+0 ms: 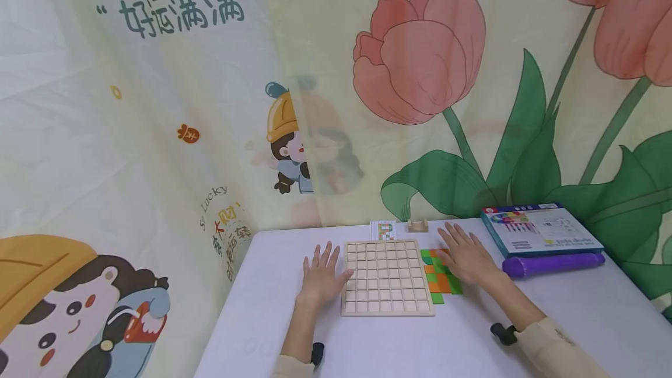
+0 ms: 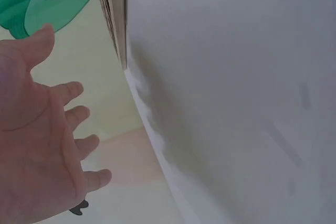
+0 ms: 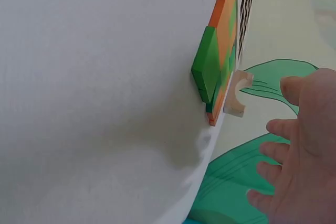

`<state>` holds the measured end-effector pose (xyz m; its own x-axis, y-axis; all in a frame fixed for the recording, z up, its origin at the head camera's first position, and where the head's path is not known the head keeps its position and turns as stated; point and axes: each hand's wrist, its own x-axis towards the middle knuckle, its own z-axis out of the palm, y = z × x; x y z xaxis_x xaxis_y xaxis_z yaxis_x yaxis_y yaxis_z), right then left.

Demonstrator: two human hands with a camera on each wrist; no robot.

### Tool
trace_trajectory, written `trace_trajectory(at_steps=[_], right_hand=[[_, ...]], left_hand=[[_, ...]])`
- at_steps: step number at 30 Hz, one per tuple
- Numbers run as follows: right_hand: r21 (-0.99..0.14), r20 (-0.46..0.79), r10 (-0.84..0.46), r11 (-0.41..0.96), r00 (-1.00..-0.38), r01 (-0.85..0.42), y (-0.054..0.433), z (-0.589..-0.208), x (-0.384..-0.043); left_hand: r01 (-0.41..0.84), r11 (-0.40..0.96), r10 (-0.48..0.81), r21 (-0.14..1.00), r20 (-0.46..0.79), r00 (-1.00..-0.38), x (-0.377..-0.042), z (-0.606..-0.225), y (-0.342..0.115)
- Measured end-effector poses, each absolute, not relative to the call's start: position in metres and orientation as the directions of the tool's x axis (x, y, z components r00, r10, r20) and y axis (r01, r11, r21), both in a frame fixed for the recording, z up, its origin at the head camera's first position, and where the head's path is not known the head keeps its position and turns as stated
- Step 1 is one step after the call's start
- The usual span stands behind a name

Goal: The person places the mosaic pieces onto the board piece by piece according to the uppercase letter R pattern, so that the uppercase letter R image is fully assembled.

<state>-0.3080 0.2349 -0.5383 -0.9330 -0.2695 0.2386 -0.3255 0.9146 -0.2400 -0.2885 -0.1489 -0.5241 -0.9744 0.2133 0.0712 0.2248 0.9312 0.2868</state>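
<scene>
A square wooden grid board [image 1: 388,277] lies on the white table with bare cells. My left hand [image 1: 321,277] is at its left edge, fingers straight and spread, the thumb overlapping the rim in the head view. On the other side, my right hand [image 1: 469,255] is spread above the right end of a patch of green and orange tiles [image 1: 440,279]. Those tiles lie flat against the board's right side, partly covered by the hand. In the wrist views the left palm [image 2: 42,140] and the right palm [image 3: 310,150] hold nothing.
Behind the board are a small pattern card [image 1: 384,230] and a notched wooden block [image 1: 417,226]. A flat blue box [image 1: 541,229] lies at the back right, with a purple cylinder [image 1: 553,264] before it. A printed curtain [image 1: 325,74] hangs behind the table.
</scene>
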Motion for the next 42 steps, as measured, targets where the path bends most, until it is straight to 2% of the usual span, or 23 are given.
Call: trace_trajectory(at_steps=[13,18,24,31,35,42], right_hand=[[-0.397,0.106,-0.151,0.900,-0.983,-0.181,0.236,-0.539,-0.323],[-0.450,0.073,-0.102,0.884,-0.992,-0.124,0.240,-0.544,-0.330],[-0.483,0.101,-0.089,0.866,-0.991,-0.127,0.242,-0.544,-0.333],[-0.518,0.156,-0.082,0.842,-0.984,-0.152,0.246,-0.542,-0.334],[-0.582,0.182,-0.074,0.796,-0.980,-0.168,0.248,-0.545,-0.335],[-0.681,0.141,-0.058,0.719,-0.988,-0.139,0.255,-0.546,-0.339]], left_hand=[[0.286,0.913,0.324,0.293,-0.094,-0.941,-0.283,-0.521,-0.141],[0.273,0.912,0.326,0.307,-0.137,-0.935,-0.278,-0.517,-0.141],[0.244,0.917,0.318,0.315,-0.210,-0.925,-0.275,-0.514,-0.140],[0.271,0.922,0.335,0.276,-0.216,-0.917,-0.277,-0.515,-0.138],[0.264,0.928,0.324,0.264,-0.216,-0.921,-0.275,-0.517,-0.139],[0.245,0.931,0.309,0.272,-0.224,-0.924,-0.275,-0.518,-0.139]])
